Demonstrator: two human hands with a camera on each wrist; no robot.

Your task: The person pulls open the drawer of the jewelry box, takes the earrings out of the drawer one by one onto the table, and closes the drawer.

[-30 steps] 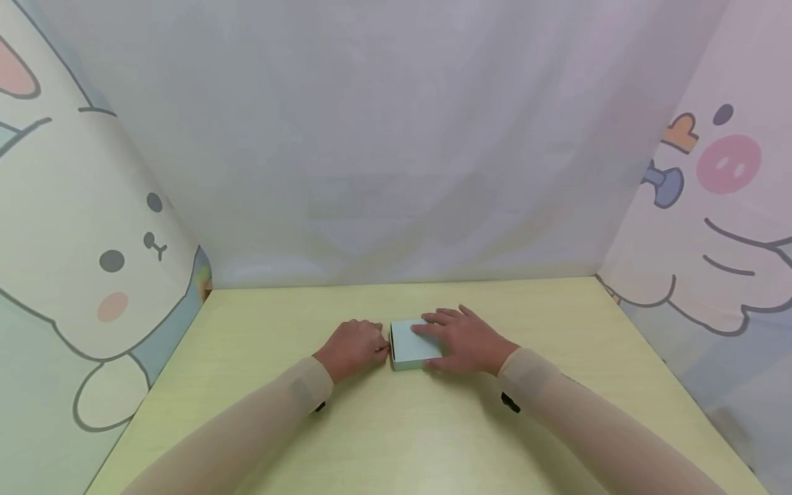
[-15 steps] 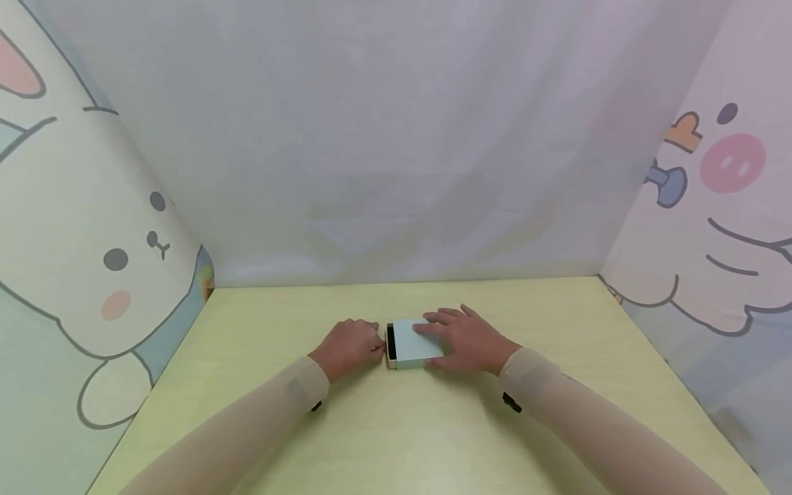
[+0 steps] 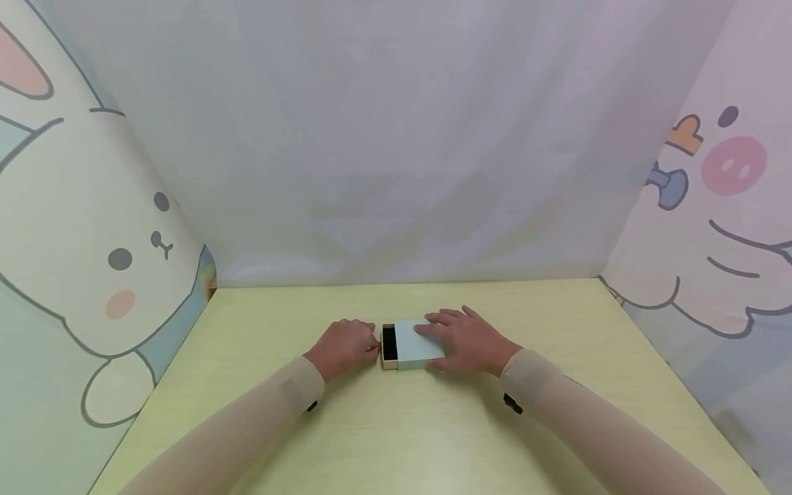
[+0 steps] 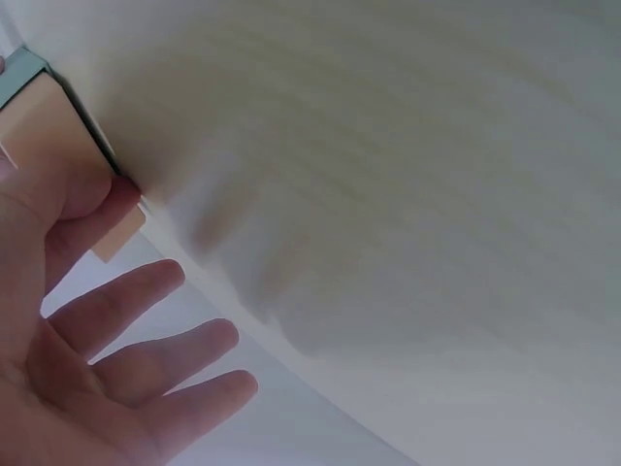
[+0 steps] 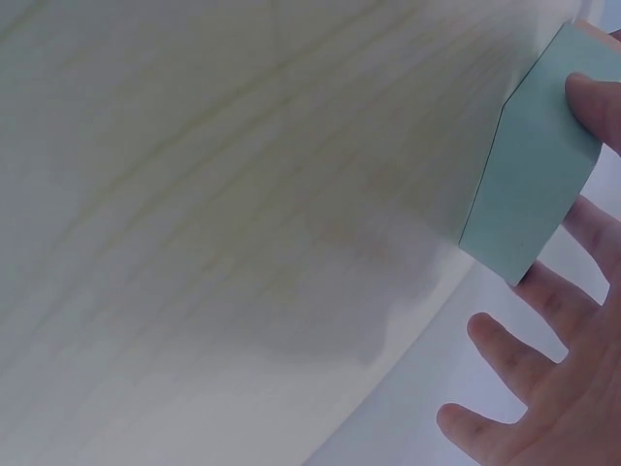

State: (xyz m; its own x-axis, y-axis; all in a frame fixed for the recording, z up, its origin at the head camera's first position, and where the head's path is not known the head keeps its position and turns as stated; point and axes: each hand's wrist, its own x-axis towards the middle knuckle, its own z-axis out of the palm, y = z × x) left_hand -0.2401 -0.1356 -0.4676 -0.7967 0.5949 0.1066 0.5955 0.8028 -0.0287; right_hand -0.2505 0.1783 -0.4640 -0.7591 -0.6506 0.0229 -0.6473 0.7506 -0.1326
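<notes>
A flat box with a pale blue-green sleeve (image 3: pixel 408 342) lies on the table, its peach drawer (image 3: pixel 390 365) standing partly out at the left and black inside. Thumb and index finger of my left hand (image 3: pixel 346 347) pinch a small peach tab (image 4: pixel 121 238) at the drawer's outer end; the other fingers are spread apart in the left wrist view. My right hand (image 3: pixel 473 344) holds the sleeve from the right, thumb against its near side, index finger on top and other fingers towards the far edge. The right part of the sleeve is hidden under this hand.
The box sits on a pale wood-coloured table (image 3: pixel 421 433). A plain light curtain (image 3: pixel 396 151) closes off the back. Side panels printed with a cartoon rabbit (image 3: pixel 74 227) and a cartoon pig (image 3: pixel 733 165) stand at left and right.
My left hand has moved left, drawing the drawer out of the sleeve, so a widening strip of black interior shows. My right hand and the sleeve have stayed almost in place.
</notes>
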